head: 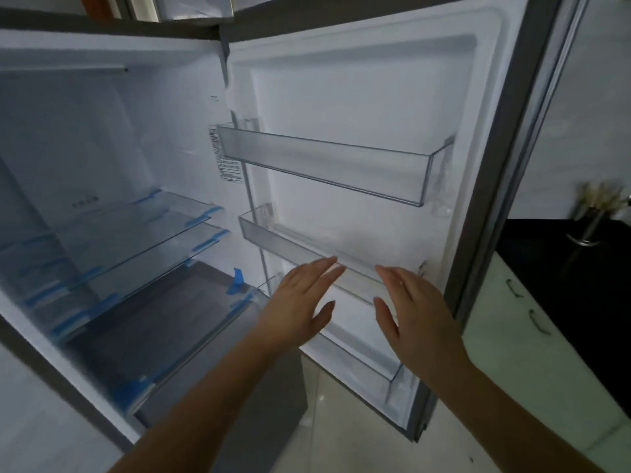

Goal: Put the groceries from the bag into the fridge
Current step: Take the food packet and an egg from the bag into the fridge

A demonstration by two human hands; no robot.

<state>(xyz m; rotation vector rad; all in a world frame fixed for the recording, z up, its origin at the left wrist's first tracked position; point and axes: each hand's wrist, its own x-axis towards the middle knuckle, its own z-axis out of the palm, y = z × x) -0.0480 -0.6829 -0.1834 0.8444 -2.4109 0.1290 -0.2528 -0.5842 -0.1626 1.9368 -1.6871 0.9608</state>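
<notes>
The fridge stands open with nothing in it: bare glass shelves with blue tape at their corners, a drawer below, and three clear door bins on the swung-out door. Neither the grocery bag nor any groceries show in this view, so where they sit cannot be told, nor how heavy, soft or slippery they are.

Both hands are empty. The left hand reaches forward with fingers straight and close together, thumb apart, its fingertips at the front lip of the middle door bin. The right hand mirrors it just beside, fingers extended, thumb spread, over the same bin's right stretch. Whether either touches the plastic is unclear.

The bins look like thin, stiff, smooth plastic; they would likely suit light, upright items such as bottles, set down rather than dropped. The glass shelves seem better for broader or heavier goods.

Right of the door lie a dark countertop, pale cabinet doors with handles, and a blurred holder of utensils.
</notes>
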